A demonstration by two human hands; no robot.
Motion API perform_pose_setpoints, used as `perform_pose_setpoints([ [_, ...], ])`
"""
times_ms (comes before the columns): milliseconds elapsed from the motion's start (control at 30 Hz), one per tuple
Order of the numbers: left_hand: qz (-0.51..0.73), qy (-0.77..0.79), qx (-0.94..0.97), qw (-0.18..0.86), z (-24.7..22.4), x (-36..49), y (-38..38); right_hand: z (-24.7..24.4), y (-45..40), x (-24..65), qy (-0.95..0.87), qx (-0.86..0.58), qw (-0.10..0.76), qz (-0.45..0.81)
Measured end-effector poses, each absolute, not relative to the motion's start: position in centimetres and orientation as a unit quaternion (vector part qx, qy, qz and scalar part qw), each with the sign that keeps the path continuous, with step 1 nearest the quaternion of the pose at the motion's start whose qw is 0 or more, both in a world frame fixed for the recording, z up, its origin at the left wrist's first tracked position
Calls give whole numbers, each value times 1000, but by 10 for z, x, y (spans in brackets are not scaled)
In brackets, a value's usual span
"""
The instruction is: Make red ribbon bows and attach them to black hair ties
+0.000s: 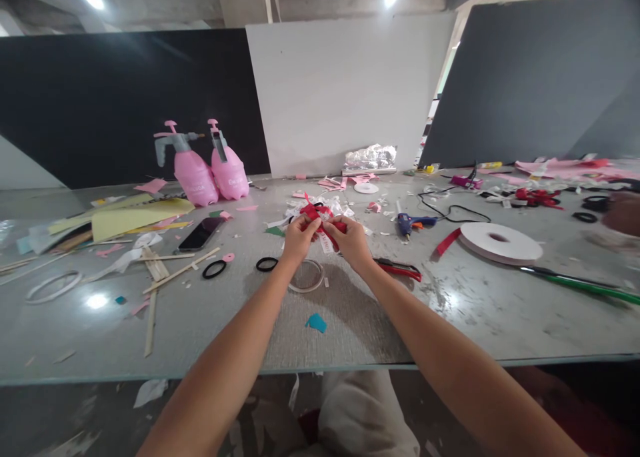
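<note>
Both my hands meet above the middle of the table, pinching a red ribbon [313, 210] that looks looped like a bow. My left hand [300, 235] grips its left part, thumb against fingers. On the other side my right hand [351, 238] is closed on the ribbon's right part. A white strip with faint print [326, 243] hangs between the hands. Below them lie a white ring [307, 287] and a black ring [267, 264]. Just right of my right hand is a red-handled cutter [406, 270]. White scraps [295, 211] are heaped behind the ribbon.
Two pink spray bottles [196, 177] stand at the back left, near a phone [201, 234] and wooden sticks [153, 310]. To the right are a blue glue gun [405, 223] with a black cord and a large ribbon spool [520, 247]. A blurred hand [623, 213] shows at the right edge.
</note>
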State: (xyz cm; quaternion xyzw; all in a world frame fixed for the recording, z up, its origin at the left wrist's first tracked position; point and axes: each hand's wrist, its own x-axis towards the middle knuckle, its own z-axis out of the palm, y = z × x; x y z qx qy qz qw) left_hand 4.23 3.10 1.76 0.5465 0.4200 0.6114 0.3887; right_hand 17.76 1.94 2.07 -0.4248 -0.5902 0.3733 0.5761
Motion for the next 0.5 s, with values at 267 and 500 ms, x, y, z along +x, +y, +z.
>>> perform_pose_setpoints([
  [267,654,408,537,343,11,46,33,15,21,176,-604,-436,602,286],
  [500,674,383,521,357,13,45,33,12,22,173,-558,-425,616,358],
])
